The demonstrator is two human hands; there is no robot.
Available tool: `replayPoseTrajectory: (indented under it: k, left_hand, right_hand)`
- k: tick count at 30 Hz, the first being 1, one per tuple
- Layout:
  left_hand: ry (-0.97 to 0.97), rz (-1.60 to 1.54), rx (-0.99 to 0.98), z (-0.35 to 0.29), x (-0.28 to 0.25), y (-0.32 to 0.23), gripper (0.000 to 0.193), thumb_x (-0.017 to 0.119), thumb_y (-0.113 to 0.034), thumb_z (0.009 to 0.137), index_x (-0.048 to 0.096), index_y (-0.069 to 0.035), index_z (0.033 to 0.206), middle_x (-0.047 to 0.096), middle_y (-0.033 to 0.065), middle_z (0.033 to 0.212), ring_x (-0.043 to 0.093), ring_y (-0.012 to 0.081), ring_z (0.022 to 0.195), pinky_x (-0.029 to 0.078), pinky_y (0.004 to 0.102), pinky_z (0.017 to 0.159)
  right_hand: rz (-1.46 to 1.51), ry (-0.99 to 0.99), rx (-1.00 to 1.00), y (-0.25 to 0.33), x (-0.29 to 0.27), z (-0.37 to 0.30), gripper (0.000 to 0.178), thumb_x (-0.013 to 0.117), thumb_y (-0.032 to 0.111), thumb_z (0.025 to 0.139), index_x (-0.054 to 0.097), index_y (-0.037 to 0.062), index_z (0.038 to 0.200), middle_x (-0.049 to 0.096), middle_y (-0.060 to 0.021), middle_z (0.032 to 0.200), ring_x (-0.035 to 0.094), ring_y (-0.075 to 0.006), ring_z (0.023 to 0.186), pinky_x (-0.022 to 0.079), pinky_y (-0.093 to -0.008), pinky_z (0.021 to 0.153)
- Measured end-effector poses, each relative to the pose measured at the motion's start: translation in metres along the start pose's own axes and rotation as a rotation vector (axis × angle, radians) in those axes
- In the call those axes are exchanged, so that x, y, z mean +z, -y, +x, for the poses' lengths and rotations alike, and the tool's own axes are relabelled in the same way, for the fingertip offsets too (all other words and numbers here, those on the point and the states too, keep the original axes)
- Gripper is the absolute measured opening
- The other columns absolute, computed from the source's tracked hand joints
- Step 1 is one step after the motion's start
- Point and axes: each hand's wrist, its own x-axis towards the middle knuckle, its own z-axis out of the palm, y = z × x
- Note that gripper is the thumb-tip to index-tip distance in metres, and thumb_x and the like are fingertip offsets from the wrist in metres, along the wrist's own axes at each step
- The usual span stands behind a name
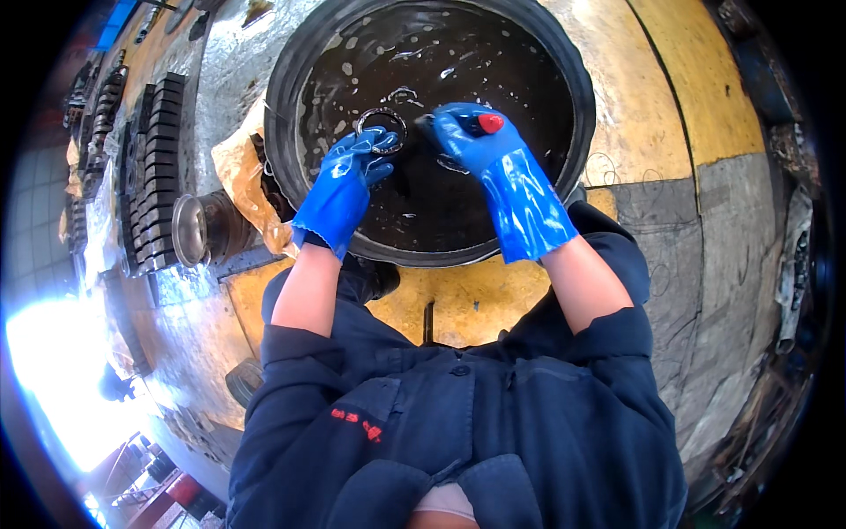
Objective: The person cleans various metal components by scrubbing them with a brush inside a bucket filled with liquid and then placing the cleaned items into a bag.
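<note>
My left hand (345, 176), in a blue rubber glove, is closed on a dark, wet metal ring (404, 132) and holds it up above the liquid. My right hand (480, 145), gloved alike, wraps round a tool with a red-and-black handle (491, 123). The red end sticks out over the back of the glove; the dark working end points toward the ring, blurred, so its kind is unclear. A small gap separates tool and ring. Below both hands is a wide round black tub (577, 97) of dark liquid with bubbles on top.
Left of the tub lie a crumpled tan plastic bag (236, 167) and a metal cylinder (189, 231). Farther left runs a row of dark ribbed metal parts (161, 172). A small dark round part (244, 381) sits beside my left elbow. Metal pieces line the right edge.
</note>
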Motion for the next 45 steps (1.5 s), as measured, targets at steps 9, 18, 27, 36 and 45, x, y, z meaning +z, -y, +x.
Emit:
replayPoseTrajectory:
  k: [9,18,27,36,45]
  left_hand:
    - [0.013,0.118,0.046,-0.002,0.003,-0.003,0.031,0.057,-0.021,0.117,0.072,-0.002,0.136,0.077,0.01,0.131,0.073,0.0196,0.124,0.061,0.0348,0.102]
    - [-0.1,0.396,-0.076,-0.016,0.035,-0.029,0.055,0.066,-0.036,0.114,0.064,0.008,0.147,0.077,0.0141,0.132,0.072,0.0186,0.117,0.059,0.0328,0.1]
    - [-0.022,0.391,-0.038,0.01,0.019,0.004,0.056,0.076,-0.04,0.108,0.07,0.002,0.144,0.078,0.0068,0.128,0.072,0.0161,0.114,0.059,0.0319,0.09]
    - [-0.058,0.558,0.051,0.017,0.0,0.01,0.061,0.082,-0.035,0.105,0.066,0.001,0.152,0.079,0.0066,0.125,0.071,0.0147,0.106,0.059,0.0319,0.092]
    - [-0.1,0.285,0.109,0.013,0.009,-0.006,0.054,0.073,-0.034,0.111,0.063,-0.002,0.153,0.078,0.0117,0.134,0.074,0.022,0.12,0.061,0.0339,0.094]
  right_hand:
    - [-0.558,-0.07,-0.266,0.0,-0.002,-0.004,0.021,0.073,0.038,0.101,0.083,0.024,0.114,0.082,-0.0076,0.113,0.077,-0.0375,0.104,0.063,-0.0444,0.09]
    - [0.139,-0.031,-0.028,0.015,0.003,-0.003,0.021,0.075,0.021,0.105,0.083,0.0042,0.113,0.083,-0.0051,0.101,0.075,-0.0129,0.092,0.06,-0.0327,0.087]
    - [-0.025,-0.084,0.004,-0.023,-0.007,0.025,0.026,0.077,0.028,0.106,0.083,0.0028,0.11,0.082,-0.0072,0.094,0.072,-0.0146,0.084,0.059,-0.0311,0.081]
    - [0.175,-0.005,0.069,0.012,-0.007,-0.003,0.03,0.077,0.032,0.106,0.083,0.0033,0.109,0.081,-0.0066,0.092,0.07,-0.0148,0.082,0.057,-0.0319,0.079]
    - [0.098,-0.113,0.422,0.023,-0.024,-0.01,0.033,0.077,0.036,0.106,0.083,0.0038,0.107,0.081,-0.006,0.091,0.069,-0.0149,0.079,0.056,-0.0327,0.077]
